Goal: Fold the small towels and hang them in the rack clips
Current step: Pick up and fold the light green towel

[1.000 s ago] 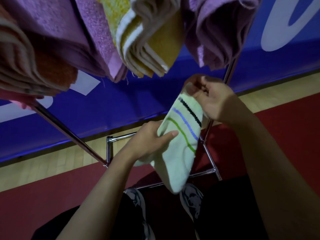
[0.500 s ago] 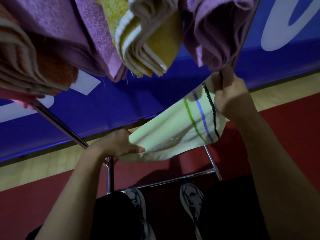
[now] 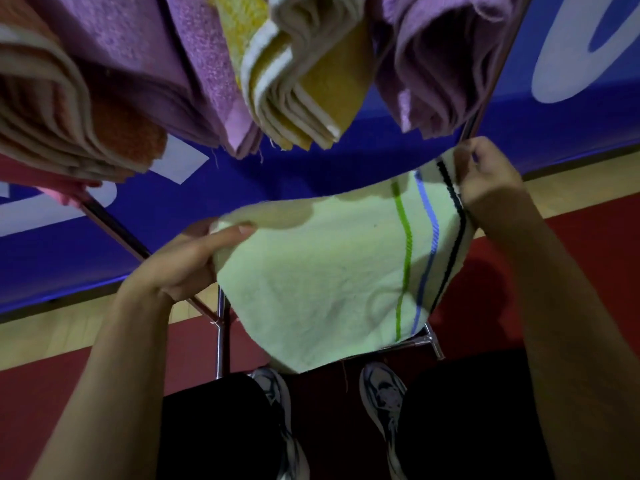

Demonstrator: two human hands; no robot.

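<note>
A pale green towel [image 3: 322,271] with a green, a blue and a black stripe near its right end is spread open between my hands. My left hand [image 3: 183,261] pinches its left corner, thumb on top. My right hand [image 3: 485,178] grips the striped right corner, held higher, just below the hanging towels. The towel's lower edge sags down over the rack's base. Above hang folded towels: an orange and cream one [image 3: 69,109], purple ones [image 3: 194,71], a yellow and white one [image 3: 304,81] and another purple one [image 3: 440,64]. The clips are hidden.
The rack's chrome frame [image 3: 221,337] has slanted poles at left and right and a base bar behind the towel. Behind it runs a blue banner [image 3: 166,209] along a wooden strip of floor. My two shoes [image 3: 273,393] stand on red floor below.
The towel has gone from folded narrow to spread wide and flat. My left hand moved left and up with its corner; my right hand rose and moved right with the striped end.
</note>
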